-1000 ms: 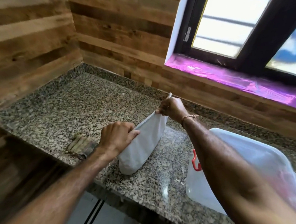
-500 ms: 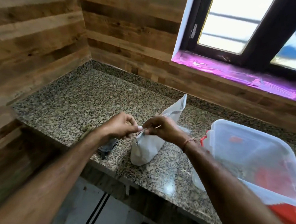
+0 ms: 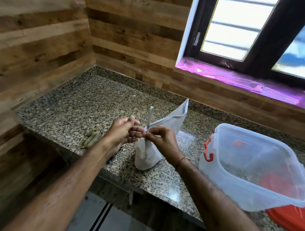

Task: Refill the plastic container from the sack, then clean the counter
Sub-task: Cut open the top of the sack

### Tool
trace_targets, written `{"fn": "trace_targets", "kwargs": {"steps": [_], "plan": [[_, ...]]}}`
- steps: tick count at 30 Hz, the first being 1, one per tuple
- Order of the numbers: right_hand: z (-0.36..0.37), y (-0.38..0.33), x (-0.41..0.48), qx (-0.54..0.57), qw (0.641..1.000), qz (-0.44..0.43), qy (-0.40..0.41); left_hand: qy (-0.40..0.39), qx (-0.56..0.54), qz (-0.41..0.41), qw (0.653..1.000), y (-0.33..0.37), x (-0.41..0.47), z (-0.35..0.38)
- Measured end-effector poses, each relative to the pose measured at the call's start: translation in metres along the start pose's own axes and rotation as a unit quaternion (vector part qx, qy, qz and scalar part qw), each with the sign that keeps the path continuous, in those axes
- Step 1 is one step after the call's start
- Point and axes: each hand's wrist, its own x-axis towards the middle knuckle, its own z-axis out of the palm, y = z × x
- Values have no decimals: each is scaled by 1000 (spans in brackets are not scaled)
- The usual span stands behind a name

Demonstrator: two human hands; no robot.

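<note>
Right hand (image 3: pixel 161 138) pinched on thin white strip (image 3: pixel 149 121) at sack's (image 3: pixel 157 142) near top corner. Left hand (image 3: pixel 122 131) half-open just beside, fingertips touching strip base; grip uncertain. Sack upright on granite counter (image 3: pixel 67 113). Open plastic container (image 3: pixel 256 169) right of fingers, well apart.

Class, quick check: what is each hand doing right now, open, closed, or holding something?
Left hand: fingers loosely curled beside the sack, grip unclear.
Right hand: closed, pinching a thin white strip at the sack's top.

Both hands at white sack (image 3: pixel 157 133) on granite counter (image 3: pixel 72 113), open plastic container (image 3: pixel 256 169) right
</note>
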Motion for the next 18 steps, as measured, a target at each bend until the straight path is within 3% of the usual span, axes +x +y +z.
{"fn": "trace_targets", "kwargs": {"steps": [2, 6, 10, 13, 18], "plan": [[-6, -3, 1, 50, 998, 33, -20, 29, 54, 13, 998, -22, -6, -7], [-11, -4, 1, 96, 991, 83, -51, -17, 203, 80, 976, -52, -15, 4], [-11, -4, 5, 91, 987, 99, -87, 107, 331, 190, 918, -54, -13, 24], [-16, -8, 9, 73, 988, 99, -96, 128, 354, 236, 896, -58, -9, 27], [-55, 0, 33, 46, 993, 100, 37, 90, 388, 241, 885, -65, -10, 22]]}}
